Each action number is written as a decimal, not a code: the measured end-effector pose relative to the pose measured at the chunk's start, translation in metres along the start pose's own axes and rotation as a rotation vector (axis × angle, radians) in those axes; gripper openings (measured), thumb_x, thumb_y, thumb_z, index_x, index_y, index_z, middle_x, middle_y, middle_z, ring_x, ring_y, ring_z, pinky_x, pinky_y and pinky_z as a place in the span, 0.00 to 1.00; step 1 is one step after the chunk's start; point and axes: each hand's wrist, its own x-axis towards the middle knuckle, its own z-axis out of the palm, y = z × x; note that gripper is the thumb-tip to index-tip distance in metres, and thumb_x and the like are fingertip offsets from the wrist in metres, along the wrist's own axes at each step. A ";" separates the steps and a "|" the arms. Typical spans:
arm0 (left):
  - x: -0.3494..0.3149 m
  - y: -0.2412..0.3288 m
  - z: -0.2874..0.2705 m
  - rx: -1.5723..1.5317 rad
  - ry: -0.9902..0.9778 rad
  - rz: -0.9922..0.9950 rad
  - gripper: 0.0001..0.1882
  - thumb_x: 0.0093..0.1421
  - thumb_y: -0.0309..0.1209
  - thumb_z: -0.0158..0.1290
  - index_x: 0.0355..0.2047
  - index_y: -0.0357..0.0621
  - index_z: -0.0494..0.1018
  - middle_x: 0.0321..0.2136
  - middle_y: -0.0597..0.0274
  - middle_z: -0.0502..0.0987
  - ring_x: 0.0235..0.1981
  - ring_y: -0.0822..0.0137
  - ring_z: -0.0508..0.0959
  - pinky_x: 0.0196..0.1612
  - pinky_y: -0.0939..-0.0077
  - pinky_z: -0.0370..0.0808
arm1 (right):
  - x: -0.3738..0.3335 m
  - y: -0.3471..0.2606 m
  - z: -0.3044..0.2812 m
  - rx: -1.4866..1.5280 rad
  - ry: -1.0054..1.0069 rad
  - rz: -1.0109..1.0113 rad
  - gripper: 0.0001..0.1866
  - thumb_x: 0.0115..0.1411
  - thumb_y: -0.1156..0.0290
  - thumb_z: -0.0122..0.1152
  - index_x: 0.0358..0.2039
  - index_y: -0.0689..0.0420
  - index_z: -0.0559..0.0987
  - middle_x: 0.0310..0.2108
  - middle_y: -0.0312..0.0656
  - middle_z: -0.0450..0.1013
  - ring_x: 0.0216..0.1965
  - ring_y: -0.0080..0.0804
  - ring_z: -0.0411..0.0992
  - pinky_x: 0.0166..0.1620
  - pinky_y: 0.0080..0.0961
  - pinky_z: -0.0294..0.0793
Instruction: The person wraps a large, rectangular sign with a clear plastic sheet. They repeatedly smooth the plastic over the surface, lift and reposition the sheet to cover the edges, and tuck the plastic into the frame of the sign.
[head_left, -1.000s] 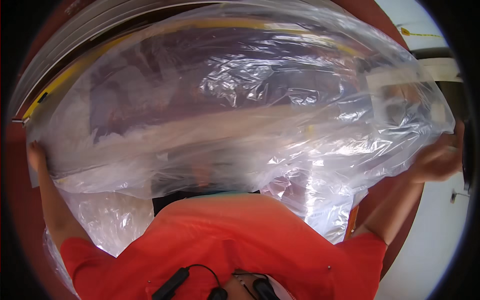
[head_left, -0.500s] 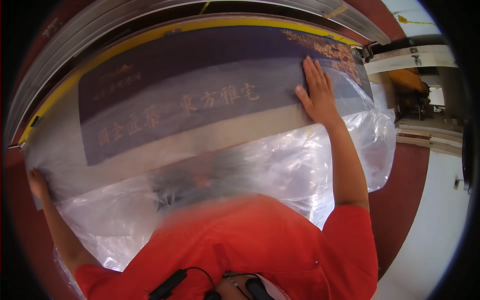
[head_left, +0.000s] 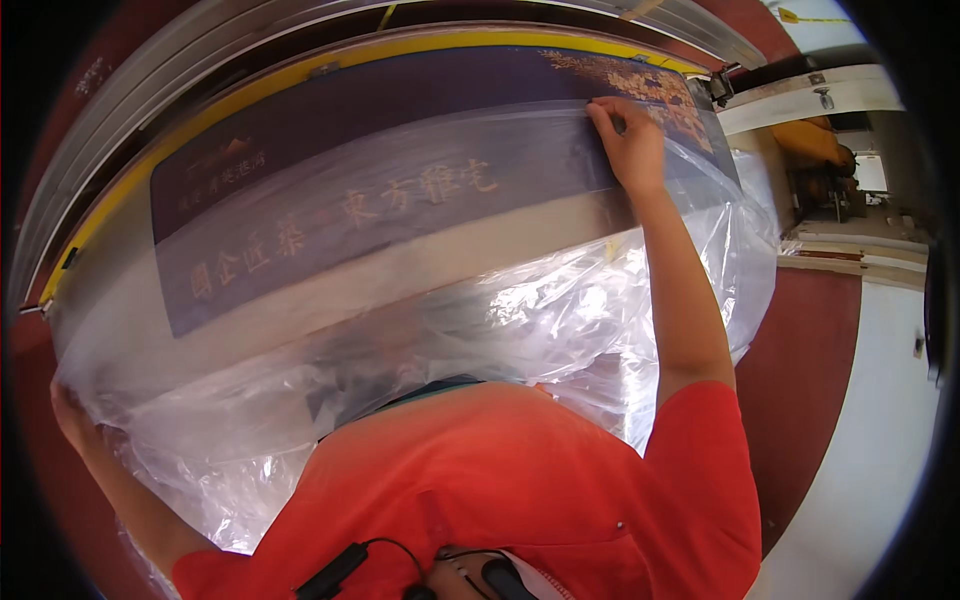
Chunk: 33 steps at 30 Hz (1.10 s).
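Note:
A long dark blue printed panel [head_left: 400, 85] with gold lettering and a gold leaf pattern lies on a pale board [head_left: 110, 270] in front of me. Clear plastic sheet [head_left: 560, 310] covers its nearer part and falls in shiny folds toward my body. My right hand [head_left: 635, 145] is closed over the panel's right part, with thumb and forefinger pinching the sheet's far edge. At the board's near left corner, my left hand [head_left: 72, 412] grips the sheet's gathered edge; its fingertips are partly hidden and a little blurred.
A yellow edge strip [head_left: 440, 40] runs along the board's far side, with metal rails [head_left: 300, 40] beyond it. A metal bracket [head_left: 722, 85] stands at the far right corner. Red floor [head_left: 800, 370] shows to the right, near a pale frame [head_left: 830, 100].
My right hand has gone from lying flat with fingers stretched to pinching the sheet's edge. My left hand has shifted slightly nearer to me, and the sheet bunches at that corner.

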 end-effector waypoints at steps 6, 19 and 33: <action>-0.048 0.056 -0.023 -0.570 0.015 -0.283 0.17 0.58 0.34 0.37 0.43 0.34 0.61 0.40 0.56 0.66 0.43 0.68 0.64 0.48 0.76 0.59 | 0.006 0.001 0.009 -0.244 0.145 -0.311 0.06 0.46 0.68 0.54 0.21 0.56 0.71 0.23 0.40 0.66 0.30 0.39 0.65 0.34 0.31 0.64; 0.016 -0.035 0.000 0.284 0.181 -0.286 0.17 0.56 0.37 0.39 0.34 0.34 0.67 0.27 0.60 0.71 0.30 0.68 0.71 0.32 0.74 0.66 | -0.042 -0.010 0.006 -0.289 0.155 -0.260 0.17 0.50 0.59 0.49 0.36 0.56 0.72 0.40 0.40 0.67 0.48 0.38 0.60 0.50 0.39 0.51; -0.075 0.096 0.002 0.273 0.018 -0.107 0.17 0.56 0.34 0.39 0.41 0.34 0.63 0.40 0.54 0.67 0.39 0.62 0.67 0.44 0.73 0.63 | 0.004 0.003 -0.002 -0.275 0.192 -0.359 0.07 0.47 0.67 0.54 0.24 0.57 0.72 0.22 0.39 0.66 0.28 0.33 0.64 0.32 0.25 0.65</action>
